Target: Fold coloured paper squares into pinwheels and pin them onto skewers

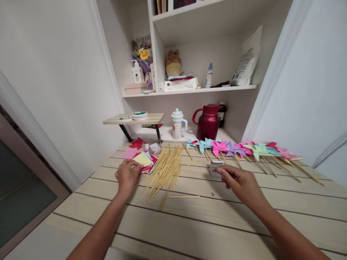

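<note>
My left hand (127, 176) rests with curled fingers on the edge of a stack of coloured paper squares (145, 160), its fingertips touching the yellow top sheet. My right hand (238, 182) reaches to a small clear box (216, 169) on the table, fingers pinched at its rim. A heap of several wooden sticks (165, 168) lies between the two hands, and one single stick (184, 196) lies apart in front. A row of finished paper pinwheels (238, 148) on sticks stretches along the back right of the wooden table (206, 224).
A dark red thermos jug (208, 122) and a patterned cup with lid (177, 124) stand at the back. A small wooden riser (135, 119) carries round tape rolls. Shelves above hold bottles, a box and a plush toy. White walls close in on both sides.
</note>
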The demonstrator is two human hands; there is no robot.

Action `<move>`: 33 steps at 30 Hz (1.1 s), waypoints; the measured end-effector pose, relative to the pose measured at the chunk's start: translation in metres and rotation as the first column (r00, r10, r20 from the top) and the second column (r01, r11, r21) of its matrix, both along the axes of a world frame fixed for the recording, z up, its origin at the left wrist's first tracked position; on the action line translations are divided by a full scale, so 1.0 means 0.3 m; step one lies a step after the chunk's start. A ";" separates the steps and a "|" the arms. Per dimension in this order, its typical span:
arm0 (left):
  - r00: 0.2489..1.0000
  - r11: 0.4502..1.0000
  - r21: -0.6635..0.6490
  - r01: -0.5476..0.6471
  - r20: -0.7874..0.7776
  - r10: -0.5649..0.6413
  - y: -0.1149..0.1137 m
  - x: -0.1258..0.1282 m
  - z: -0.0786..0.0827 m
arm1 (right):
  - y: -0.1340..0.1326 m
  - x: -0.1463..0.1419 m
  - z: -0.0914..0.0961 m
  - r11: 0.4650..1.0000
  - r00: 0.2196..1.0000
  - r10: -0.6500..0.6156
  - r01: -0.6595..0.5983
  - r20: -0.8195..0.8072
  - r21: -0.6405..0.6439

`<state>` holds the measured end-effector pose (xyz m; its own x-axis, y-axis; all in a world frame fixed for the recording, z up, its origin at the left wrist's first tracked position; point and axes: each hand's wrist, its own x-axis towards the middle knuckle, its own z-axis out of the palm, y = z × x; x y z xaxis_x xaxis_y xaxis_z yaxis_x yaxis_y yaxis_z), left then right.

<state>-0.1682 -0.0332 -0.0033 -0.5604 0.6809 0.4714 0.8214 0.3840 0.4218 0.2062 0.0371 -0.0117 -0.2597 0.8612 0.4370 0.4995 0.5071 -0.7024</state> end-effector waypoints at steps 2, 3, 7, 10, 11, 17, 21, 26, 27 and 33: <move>1.000 1.000 0.002 0.014 -0.011 -0.014 -0.004 0.003 0.001 | -0.002 0.002 0.001 1.000 1.000 -0.004 0.004 -0.001 0.007; 1.000 1.000 0.002 0.018 -0.020 -0.018 -0.006 0.006 0.002 | -0.002 0.002 0.001 1.000 1.000 -0.007 0.007 -0.001 0.010; 0.992 0.999 0.009 0.035 -0.124 -0.033 -0.014 0.027 0.008 | -0.001 0.000 0.001 1.000 1.000 -0.009 0.009 0.005 0.016; 0.968 0.995 -0.026 0.092 -0.232 -0.096 -0.018 0.042 0.013 | -0.001 -0.002 0.001 1.000 1.000 -0.001 0.001 0.015 0.005; 0.960 0.992 -0.052 0.112 -0.254 -0.121 -0.018 0.043 0.013 | -0.001 -0.002 0.001 1.000 1.000 0.001 -0.001 0.018 0.000; 0.955 0.963 -0.224 0.149 -0.219 -0.199 -0.002 0.016 0.002 | -0.001 -0.003 0.000 1.000 1.000 0.011 -0.011 0.026 0.003; 0.968 0.958 -0.248 0.147 -0.164 -0.191 0.010 -0.002 0.001 | 0.001 -0.002 -0.002 1.000 1.000 0.013 -0.013 0.021 0.017; 0.976 0.962 -0.224 0.157 -0.116 -0.186 0.010 -0.001 0.009 | -0.001 -0.001 0.000 1.000 0.999 0.013 -0.013 0.032 0.018; 0.977 0.965 -0.212 0.156 -0.109 -0.182 0.009 0.001 0.010 | -0.001 -0.001 -0.001 1.000 0.999 0.012 -0.012 0.031 0.021; 0.985 0.988 -0.057 0.145 -0.083 -0.149 0.002 0.016 0.015 | 0.002 0.001 -0.003 1.000 1.000 0.009 -0.010 0.028 0.013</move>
<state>-0.1634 -0.0325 0.0011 -0.4107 0.7771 0.4769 0.9032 0.2752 0.3294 0.2065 0.0376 -0.0127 -0.2801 0.8528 0.4407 0.5139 0.5210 -0.6816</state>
